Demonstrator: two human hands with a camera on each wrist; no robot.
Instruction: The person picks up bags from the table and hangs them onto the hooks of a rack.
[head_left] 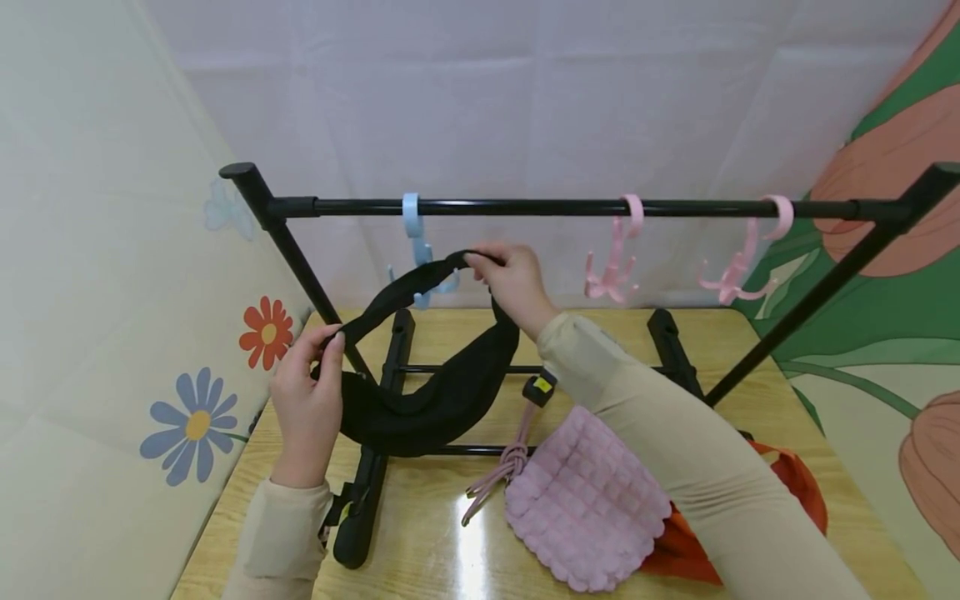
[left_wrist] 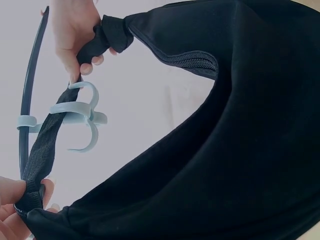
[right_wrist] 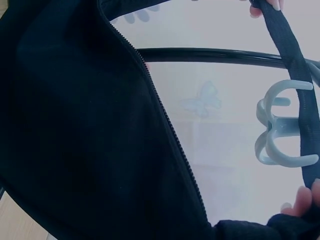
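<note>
A black zippered bag [head_left: 431, 421] hangs below its raised strap [head_left: 393, 292], both held up by the two hands. The left hand [head_left: 307, 400] pinches the strap at its left end, the thumb showing in front. At the other end the right hand [head_left: 513, 279] grips the strap between thumb and fingers. Between the hands, the strap crosses a light blue hook [head_left: 412, 218] that hangs from the black bar. In the right wrist view the strap overlaps the tips of the curved hook prongs [right_wrist: 285, 160]. The bag's zipper [left_wrist: 195, 62] curves along its opening.
Two pink hooks [head_left: 617, 267] hang farther right on the black rack's bar [head_left: 525, 207]. A pink quilted bag [head_left: 588, 500] with a knotted cord lies on the wooden table [head_left: 420, 533], and an orange-red item [head_left: 802, 483] is partly hidden under the right sleeve.
</note>
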